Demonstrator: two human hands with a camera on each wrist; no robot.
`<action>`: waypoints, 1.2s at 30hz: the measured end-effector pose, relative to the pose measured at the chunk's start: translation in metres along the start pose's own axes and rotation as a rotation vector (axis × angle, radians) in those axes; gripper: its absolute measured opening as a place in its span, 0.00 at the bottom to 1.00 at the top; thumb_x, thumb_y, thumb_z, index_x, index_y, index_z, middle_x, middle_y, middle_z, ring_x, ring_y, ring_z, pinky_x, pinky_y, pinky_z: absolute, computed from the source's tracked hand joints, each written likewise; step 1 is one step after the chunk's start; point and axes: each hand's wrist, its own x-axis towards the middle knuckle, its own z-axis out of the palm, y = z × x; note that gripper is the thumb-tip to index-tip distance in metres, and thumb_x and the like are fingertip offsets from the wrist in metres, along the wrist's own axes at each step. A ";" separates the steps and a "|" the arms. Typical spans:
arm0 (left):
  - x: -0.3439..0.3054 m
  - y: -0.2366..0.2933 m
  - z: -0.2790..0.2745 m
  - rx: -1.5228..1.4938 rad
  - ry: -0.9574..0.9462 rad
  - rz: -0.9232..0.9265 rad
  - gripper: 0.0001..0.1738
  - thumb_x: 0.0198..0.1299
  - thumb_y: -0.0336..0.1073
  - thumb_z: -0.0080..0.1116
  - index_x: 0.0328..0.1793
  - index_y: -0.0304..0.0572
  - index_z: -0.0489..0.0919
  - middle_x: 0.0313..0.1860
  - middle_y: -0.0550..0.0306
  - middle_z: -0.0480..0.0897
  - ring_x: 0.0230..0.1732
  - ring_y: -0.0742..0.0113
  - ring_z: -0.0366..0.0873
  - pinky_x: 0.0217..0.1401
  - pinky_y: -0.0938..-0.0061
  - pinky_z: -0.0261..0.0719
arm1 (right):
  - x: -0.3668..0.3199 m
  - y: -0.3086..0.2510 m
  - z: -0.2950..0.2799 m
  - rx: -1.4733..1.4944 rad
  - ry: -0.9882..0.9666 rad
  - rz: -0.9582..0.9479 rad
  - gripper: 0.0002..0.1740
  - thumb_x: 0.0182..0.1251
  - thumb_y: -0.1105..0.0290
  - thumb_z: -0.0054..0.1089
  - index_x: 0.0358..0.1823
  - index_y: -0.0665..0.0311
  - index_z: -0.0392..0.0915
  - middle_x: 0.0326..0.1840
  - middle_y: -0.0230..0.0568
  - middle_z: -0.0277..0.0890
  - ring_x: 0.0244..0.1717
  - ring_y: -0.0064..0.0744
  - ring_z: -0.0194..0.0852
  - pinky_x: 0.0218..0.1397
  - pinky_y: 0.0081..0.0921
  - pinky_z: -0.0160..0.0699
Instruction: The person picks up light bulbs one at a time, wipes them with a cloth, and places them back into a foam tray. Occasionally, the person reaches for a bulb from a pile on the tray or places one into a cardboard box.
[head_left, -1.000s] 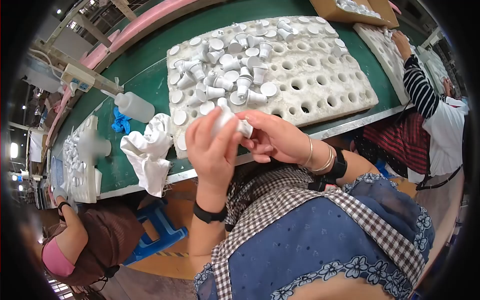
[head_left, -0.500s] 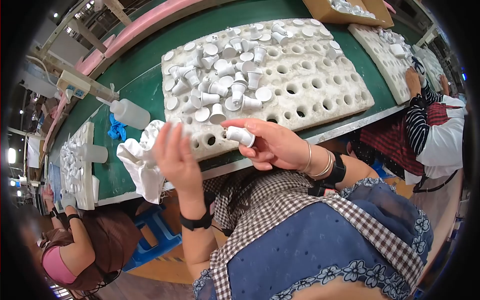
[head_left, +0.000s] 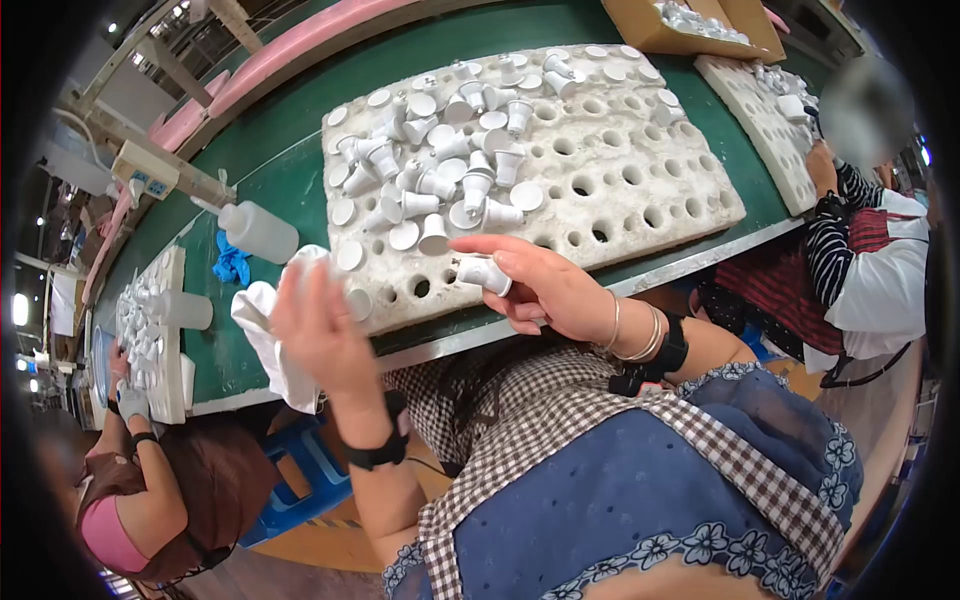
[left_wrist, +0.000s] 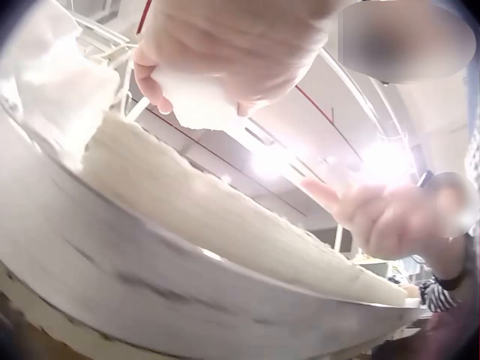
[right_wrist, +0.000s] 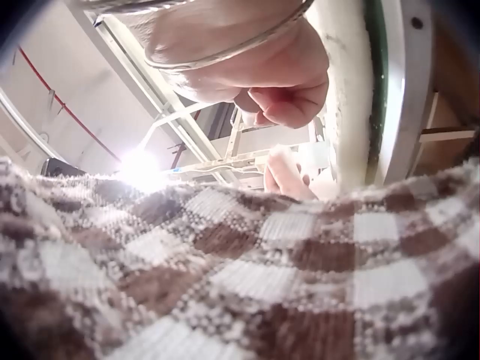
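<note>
My right hand holds a white cup-shaped lamp part between thumb and fingers, its small metal prongs facing left. In the right wrist view the hand hides that part. Blurred in the head view, my left hand is over the white cloth at the table's front edge. The left wrist view shows this hand from below, its fingers around a white thing whose kind I cannot tell. Several similar lamp parts lie heaped on the pale foam board, which has rows of holes.
A squeeze bottle and a crumpled blue glove stand left of the board. More boards with parts lie before a person on the left and one on the right. A cardboard box sits at the back.
My left hand has moved left, away from the right hand, to the cloth. My right hand stays near its place with the lamp part, now in plain sight.
</note>
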 end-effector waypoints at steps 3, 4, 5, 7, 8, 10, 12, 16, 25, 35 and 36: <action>-0.001 -0.043 -0.015 0.197 0.015 -0.134 0.20 0.59 0.38 0.62 0.58 0.41 0.80 0.58 0.42 0.78 0.61 0.44 0.71 0.64 0.56 0.66 | 0.003 0.004 -0.007 -0.187 0.101 -0.028 0.28 0.76 0.58 0.43 0.74 0.57 0.58 0.30 0.30 0.67 0.24 0.16 0.58 0.27 0.13 0.64; -0.006 -0.052 -0.016 0.321 -0.027 -0.220 0.22 0.59 0.39 0.63 0.59 0.40 0.79 0.58 0.43 0.77 0.61 0.45 0.71 0.65 0.57 0.66 | 0.002 -0.002 -0.004 -0.394 0.132 -0.090 0.31 0.74 0.63 0.48 0.75 0.59 0.55 0.31 0.34 0.70 0.26 0.22 0.62 0.31 0.18 0.67; -0.010 -0.060 -0.016 0.447 -0.071 -0.308 0.24 0.58 0.40 0.64 0.60 0.40 0.78 0.59 0.44 0.77 0.62 0.46 0.71 0.65 0.58 0.66 | 0.002 -0.002 -0.006 -0.396 0.133 -0.090 0.31 0.74 0.63 0.48 0.75 0.59 0.55 0.31 0.34 0.70 0.26 0.22 0.62 0.31 0.18 0.67; -0.019 -0.079 -0.015 0.406 -0.206 -0.391 0.26 0.57 0.40 0.65 0.61 0.40 0.77 0.58 0.44 0.78 0.60 0.46 0.73 0.64 0.60 0.68 | 0.003 0.001 -0.010 -0.847 0.143 -0.349 0.36 0.69 0.67 0.53 0.76 0.59 0.52 0.33 0.40 0.71 0.27 0.30 0.65 0.34 0.25 0.70; -0.023 -0.086 -0.014 0.361 -0.336 -0.472 0.27 0.55 0.39 0.66 0.62 0.41 0.77 0.57 0.44 0.79 0.59 0.46 0.75 0.63 0.62 0.70 | 0.004 0.000 -0.009 -0.844 0.139 -0.346 0.36 0.69 0.67 0.53 0.76 0.59 0.52 0.33 0.40 0.71 0.27 0.30 0.65 0.34 0.25 0.70; -0.025 -0.089 -0.014 0.223 -0.277 -0.562 0.27 0.55 0.37 0.65 0.62 0.41 0.76 0.56 0.46 0.80 0.56 0.49 0.77 0.61 0.65 0.71 | 0.005 -0.003 -0.004 -0.858 0.137 -0.311 0.39 0.66 0.69 0.56 0.77 0.60 0.50 0.32 0.37 0.69 0.31 0.27 0.66 0.37 0.26 0.70; -0.017 -0.075 -0.020 -0.071 -0.142 -0.705 0.25 0.56 0.29 0.64 0.62 0.36 0.76 0.53 0.50 0.82 0.51 0.60 0.80 0.56 0.71 0.75 | 0.008 -0.001 -0.001 -0.873 0.137 -0.311 0.40 0.66 0.70 0.56 0.78 0.60 0.49 0.34 0.39 0.70 0.32 0.27 0.67 0.39 0.25 0.71; -0.010 -0.008 -0.037 -0.703 0.054 -0.688 0.24 0.56 0.23 0.65 0.60 0.29 0.74 0.54 0.51 0.79 0.53 0.65 0.78 0.57 0.70 0.76 | 0.015 -0.003 0.008 -0.891 0.085 -0.217 0.41 0.66 0.70 0.55 0.78 0.62 0.45 0.43 0.42 0.71 0.35 0.28 0.69 0.43 0.26 0.73; -0.026 0.043 -0.003 -0.963 -0.204 -0.526 0.26 0.54 0.27 0.69 0.59 0.33 0.75 0.54 0.52 0.79 0.54 0.60 0.76 0.62 0.68 0.71 | 0.032 0.015 0.015 -0.291 -0.209 0.018 0.38 0.74 0.64 0.43 0.79 0.60 0.35 0.32 0.33 0.66 0.24 0.19 0.62 0.26 0.18 0.67; 0.032 -0.081 -0.035 -0.162 0.267 -0.423 0.26 0.66 0.36 0.60 0.68 0.36 0.69 0.62 0.50 0.75 0.59 0.64 0.73 0.62 0.72 0.71 | 0.013 -0.148 -0.145 -0.588 0.617 -0.327 0.30 0.70 0.54 0.55 0.68 0.61 0.63 0.33 0.38 0.76 0.18 0.18 0.67 0.18 0.18 0.70; 0.029 -0.094 -0.030 -0.187 0.191 -0.470 0.26 0.66 0.37 0.59 0.68 0.37 0.70 0.62 0.49 0.75 0.60 0.63 0.72 0.63 0.72 0.71 | 0.016 -0.178 -0.169 -0.568 0.760 -0.391 0.28 0.70 0.56 0.54 0.65 0.64 0.65 0.32 0.38 0.76 0.17 0.19 0.67 0.17 0.20 0.70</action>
